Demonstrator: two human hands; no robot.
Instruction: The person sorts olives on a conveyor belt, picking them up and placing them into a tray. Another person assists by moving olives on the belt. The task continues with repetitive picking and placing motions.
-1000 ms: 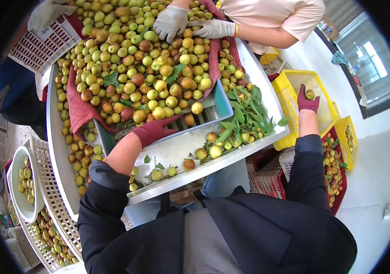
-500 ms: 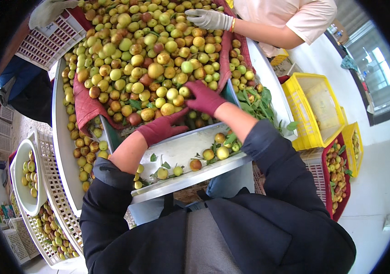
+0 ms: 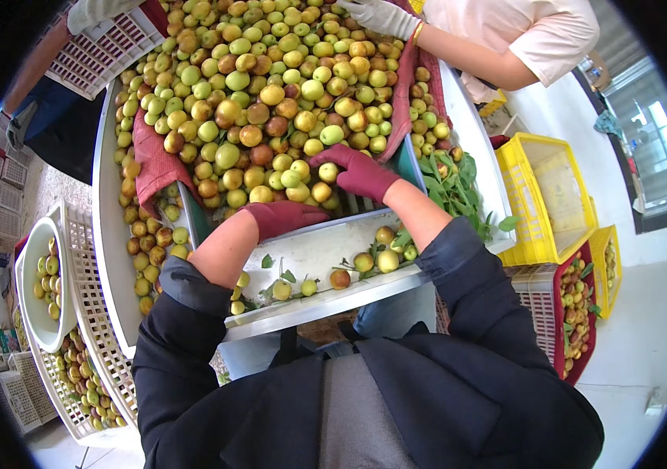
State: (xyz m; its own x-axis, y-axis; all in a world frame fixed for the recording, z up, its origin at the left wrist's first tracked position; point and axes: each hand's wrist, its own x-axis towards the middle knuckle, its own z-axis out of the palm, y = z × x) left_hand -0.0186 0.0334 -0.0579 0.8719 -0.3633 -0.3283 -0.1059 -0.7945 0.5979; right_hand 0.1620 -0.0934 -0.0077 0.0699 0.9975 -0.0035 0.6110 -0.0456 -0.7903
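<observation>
Our gloved right hand grasps a small fruit on the pile, our left hand lies loosely curled beside it, and a yellow crate stands right.

Yellow crate at right, white bowl of fruit at left, leafy twigs beside the table.
</observation>
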